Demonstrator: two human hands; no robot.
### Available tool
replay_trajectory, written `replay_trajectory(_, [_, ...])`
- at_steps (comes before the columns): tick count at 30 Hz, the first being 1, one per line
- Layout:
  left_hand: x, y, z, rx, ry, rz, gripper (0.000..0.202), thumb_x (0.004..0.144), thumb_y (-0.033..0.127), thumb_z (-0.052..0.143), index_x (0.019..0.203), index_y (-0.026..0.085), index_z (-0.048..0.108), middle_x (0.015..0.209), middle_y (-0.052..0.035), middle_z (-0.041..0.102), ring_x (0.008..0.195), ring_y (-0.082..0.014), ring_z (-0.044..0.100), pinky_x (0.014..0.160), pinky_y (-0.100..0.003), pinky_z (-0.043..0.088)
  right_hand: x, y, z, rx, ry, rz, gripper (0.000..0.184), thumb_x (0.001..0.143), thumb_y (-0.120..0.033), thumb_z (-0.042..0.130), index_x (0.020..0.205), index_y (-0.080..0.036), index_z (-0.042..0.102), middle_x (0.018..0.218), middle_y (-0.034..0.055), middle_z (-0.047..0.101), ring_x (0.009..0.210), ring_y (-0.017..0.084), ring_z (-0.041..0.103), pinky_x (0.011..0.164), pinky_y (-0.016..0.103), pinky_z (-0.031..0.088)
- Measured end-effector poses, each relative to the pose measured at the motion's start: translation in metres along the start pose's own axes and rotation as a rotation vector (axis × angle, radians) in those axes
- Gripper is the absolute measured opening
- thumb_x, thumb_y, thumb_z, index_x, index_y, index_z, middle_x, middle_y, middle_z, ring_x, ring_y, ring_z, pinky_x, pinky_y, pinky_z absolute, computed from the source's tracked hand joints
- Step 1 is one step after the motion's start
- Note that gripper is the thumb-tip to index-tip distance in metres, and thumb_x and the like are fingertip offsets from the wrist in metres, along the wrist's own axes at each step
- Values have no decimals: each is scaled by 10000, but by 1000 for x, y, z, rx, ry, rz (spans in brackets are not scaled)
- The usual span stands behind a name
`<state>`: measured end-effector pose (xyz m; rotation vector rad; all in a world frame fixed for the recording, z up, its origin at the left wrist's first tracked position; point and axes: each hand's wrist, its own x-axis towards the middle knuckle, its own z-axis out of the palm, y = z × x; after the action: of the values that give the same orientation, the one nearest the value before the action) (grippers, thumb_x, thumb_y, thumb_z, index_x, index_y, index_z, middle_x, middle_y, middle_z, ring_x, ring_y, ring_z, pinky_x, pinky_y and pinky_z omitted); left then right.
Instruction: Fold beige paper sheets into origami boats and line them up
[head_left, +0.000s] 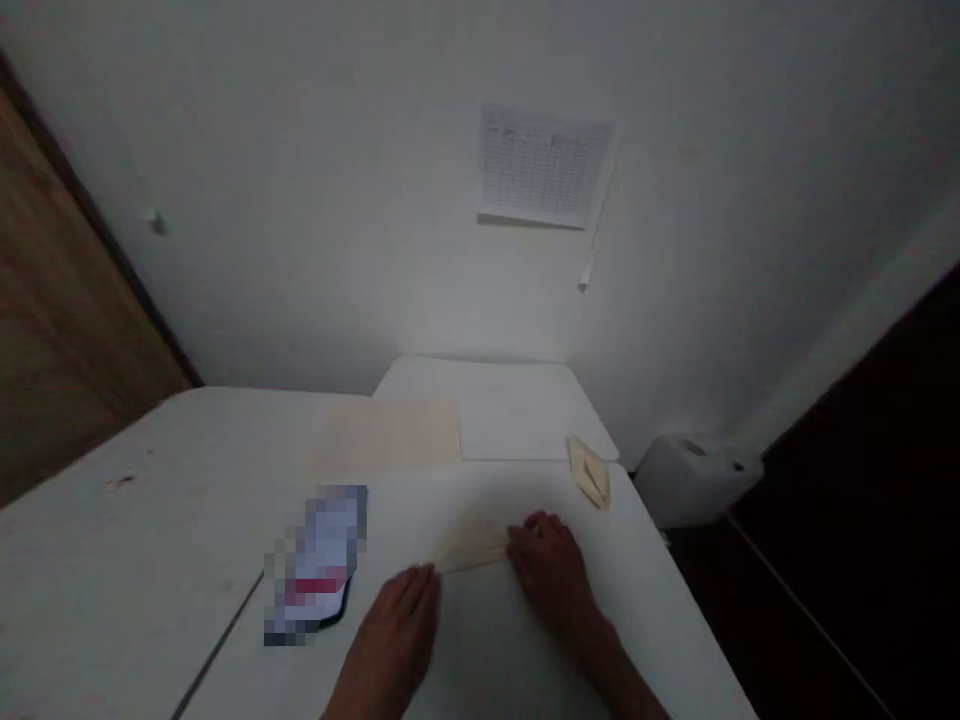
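Left hand: my left hand (394,625) lay palm-down on the table, fingertips at the left end of the strip.
Right hand: my right hand (551,570) lay palm-down, fingers over the strip's right end.
Grip: both hands were narrowly set on the strip's two ends; I cannot tell whether the fingers pinched it or only pressed on it.
Strip: a long, narrow, pale cream folded paper strip (472,553) lay flat between my hands, on the white folding table (112,560).
Nearby paper: a flat cream paper sheet (386,435) lay beyond the strip, and a small folded cream paper piece (589,472) lay beyond my right hand.
Left of hands: a pixel-blurred flat object (319,560) with a red band and black edge lay just beside my left hand; its kind cannot be told.
Surroundings: a printed paper chart (544,165) was fixed to the white wall (300,200), above a white board (510,385); a brown wooden door (67,300) stood at left.
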<state>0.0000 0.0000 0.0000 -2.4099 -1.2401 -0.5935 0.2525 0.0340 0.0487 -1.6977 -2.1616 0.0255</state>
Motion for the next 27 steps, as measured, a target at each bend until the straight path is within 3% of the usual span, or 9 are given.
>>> replay_trajectory(4, [7,3,-10,-51,-79,-55,330,879,121,429,1167,159,586,1057,-105,712,974,-272,666,892,-450,524,-4,7,0,17,54,93,221,903,-311,573,1097,-244,656,1059,71,616,995,236,538,935,368,383])
replay_trajectory(7, [28,4,-16,-117,-251,-143,304,902,141,447,1162,187,598,1032,-97,722,936,-252,683,859,-413,533,-1,7,-2,57,59,111,228,888,-331,599,1085,-239,668,1050,72,619,1001,241,535,927,361,393])
replay_trajectory(11, [65,4,-15,-210,-484,-193,337,931,133,401,1211,205,574,918,-88,745,764,-256,714,669,-375,546,6,6,-6,124,31,88,183,870,-300,623,1030,-246,695,1014,58,623,965,222,543,906,339,405])
replay_trajectory(18, [104,9,3,-289,-448,-130,271,976,270,373,999,213,637,855,-67,733,760,-232,702,654,-315,495,10,9,-5,209,2,98,187,833,-267,656,1010,-235,706,1009,58,627,967,221,543,896,323,414])
replay_trajectory(23, [111,14,6,-337,-411,-67,255,969,254,376,977,219,629,875,-44,693,792,-185,665,691,-275,471,13,10,-2,203,2,117,341,814,-273,664,1149,-210,653,1071,88,613,1013,244,535,928,346,399])
replay_trajectory(27, [110,16,8,-332,-408,-52,227,954,225,393,930,214,619,876,-40,659,762,-179,643,659,-270,457,14,10,-5,228,-6,93,241,814,-259,651,1050,-222,681,1049,81,609,1004,240,530,918,352,399])
